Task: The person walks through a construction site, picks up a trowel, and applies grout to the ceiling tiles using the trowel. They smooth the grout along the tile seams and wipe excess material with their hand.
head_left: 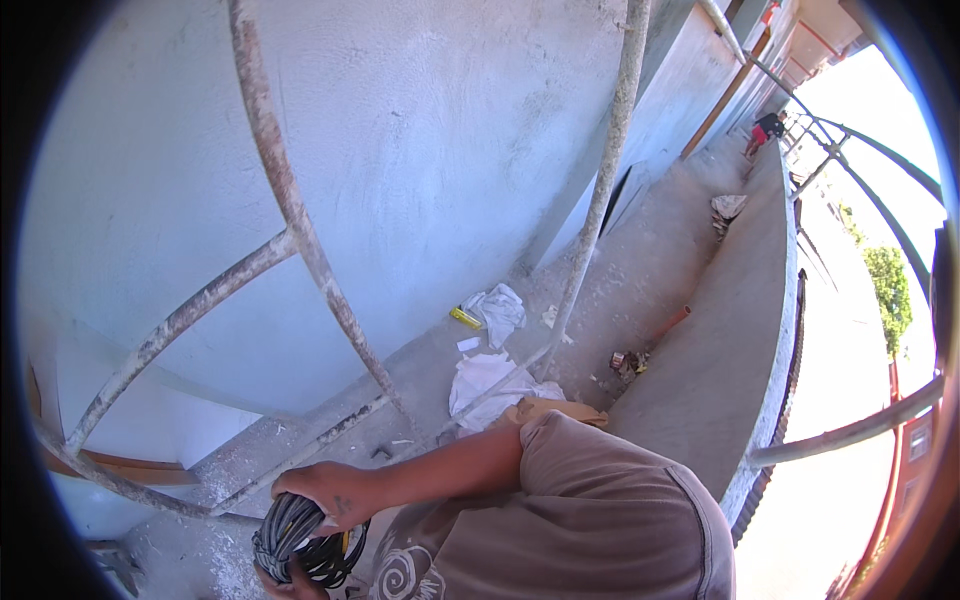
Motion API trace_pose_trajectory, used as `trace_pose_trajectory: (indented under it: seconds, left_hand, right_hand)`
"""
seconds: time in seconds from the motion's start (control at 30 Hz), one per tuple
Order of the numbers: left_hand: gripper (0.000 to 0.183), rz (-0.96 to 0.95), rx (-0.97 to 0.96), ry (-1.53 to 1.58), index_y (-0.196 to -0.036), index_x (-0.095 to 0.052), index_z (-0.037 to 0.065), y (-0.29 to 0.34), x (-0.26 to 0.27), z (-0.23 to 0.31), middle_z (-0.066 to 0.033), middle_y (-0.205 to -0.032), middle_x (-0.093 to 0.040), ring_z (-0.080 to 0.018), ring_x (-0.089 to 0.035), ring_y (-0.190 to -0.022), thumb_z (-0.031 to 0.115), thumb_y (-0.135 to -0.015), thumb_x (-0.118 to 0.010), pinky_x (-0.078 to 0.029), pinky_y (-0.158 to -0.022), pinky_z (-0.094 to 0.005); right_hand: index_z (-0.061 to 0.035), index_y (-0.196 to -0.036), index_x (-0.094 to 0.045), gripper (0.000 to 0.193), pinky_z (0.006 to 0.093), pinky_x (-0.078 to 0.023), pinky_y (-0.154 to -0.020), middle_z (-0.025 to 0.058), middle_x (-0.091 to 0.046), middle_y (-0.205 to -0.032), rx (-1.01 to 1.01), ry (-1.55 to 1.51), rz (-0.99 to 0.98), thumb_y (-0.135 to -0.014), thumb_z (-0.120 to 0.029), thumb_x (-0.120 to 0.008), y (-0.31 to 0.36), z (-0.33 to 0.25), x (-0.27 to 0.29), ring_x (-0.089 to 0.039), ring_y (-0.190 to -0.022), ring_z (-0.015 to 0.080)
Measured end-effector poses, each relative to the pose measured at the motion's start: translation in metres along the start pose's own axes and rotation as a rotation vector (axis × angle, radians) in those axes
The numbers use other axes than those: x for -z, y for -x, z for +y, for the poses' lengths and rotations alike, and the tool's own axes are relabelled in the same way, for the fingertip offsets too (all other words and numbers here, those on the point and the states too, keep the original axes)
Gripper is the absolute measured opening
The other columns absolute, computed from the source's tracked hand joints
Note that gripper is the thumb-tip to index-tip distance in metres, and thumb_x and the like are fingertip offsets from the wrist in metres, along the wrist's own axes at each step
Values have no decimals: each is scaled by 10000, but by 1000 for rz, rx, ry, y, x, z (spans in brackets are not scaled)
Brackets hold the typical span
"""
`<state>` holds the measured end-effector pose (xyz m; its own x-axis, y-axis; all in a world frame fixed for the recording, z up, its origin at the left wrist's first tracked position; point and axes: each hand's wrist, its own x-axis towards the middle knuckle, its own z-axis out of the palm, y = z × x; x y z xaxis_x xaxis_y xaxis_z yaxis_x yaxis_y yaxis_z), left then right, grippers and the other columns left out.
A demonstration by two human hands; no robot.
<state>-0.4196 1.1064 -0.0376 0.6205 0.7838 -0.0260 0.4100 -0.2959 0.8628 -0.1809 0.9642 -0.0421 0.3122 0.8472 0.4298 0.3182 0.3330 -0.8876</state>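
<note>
A bundled coil of dark grey and black cable (287, 532), with a bit of yellow among its strands, is in my two hands at the lower left. My right hand (335, 497) grips its upper side, the fingers curled over the loops. At the bottom edge my left hand (292, 585) is against the coil's lower side, its fingers bent around it; part of this hand is cut off by the frame. My right forearm (440, 474) reaches across from a brown short sleeve (610, 480).
Rusty, paint-spotted scaffold pipes (270, 130) cross around me. A pale plastered wall (430, 150) lies beyond them, a low parapet (725, 310) to the right. White cloths (490, 385), a yellow packet (465, 318) and rubble (628, 365) litter the walkway. Another person (768, 130) is far off.
</note>
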Motion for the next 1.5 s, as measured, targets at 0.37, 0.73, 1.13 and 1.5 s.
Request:
trace_pose_trajectory:
  seconds: [0.37, 0.73, 1.13, 1.5]
  left_hand:
    - [324, 148, -30, 288, -1239, -572, -72, -14, 90, -58, -96, -1007, -655, -138, -575, -807, 56, -944, -613, -466, -674, -279]
    - [238, 458, -205, 190, -1172, -592, -28, -15, 107, -85, -47, -803, -618, -116, -542, -654, 76, -962, -634, -432, -565, -259]
    - [606, 65, 84, 348, -1377, -518, -59, -10, 61, -41, -156, -1270, -635, -250, -602, -1163, 148, -842, -713, -458, -1045, -390]
    - [116, 354, 126, 357, -975, -641, 0, -12, 69, -34, -52, -812, -673, -151, -671, -736, 74, -900, -690, -545, -696, -310]
  right_hand:
    - [42, -1082, -581, 478, 394, -521, -763, 224, -665, -891, -206, -127, 29, -717, -146, -826, -36, 6, -102, -702, -864, 328]
    - [72, -1031, -627, 371, 367, -527, -837, 214, -694, -934, -215, -282, -226, -753, -135, -760, -73, 2, -139, -662, -859, 254]
    - [46, -1040, -625, 361, 374, -530, -768, 235, -674, -921, -213, -94, -47, -761, -98, -803, -56, 3, -81, -681, -837, 252]
    - [38, -1193, -632, 433, 337, -515, -897, 159, -724, -1046, -351, -276, -338, -844, -169, -785, -100, 7, -95, -660, -944, 172]
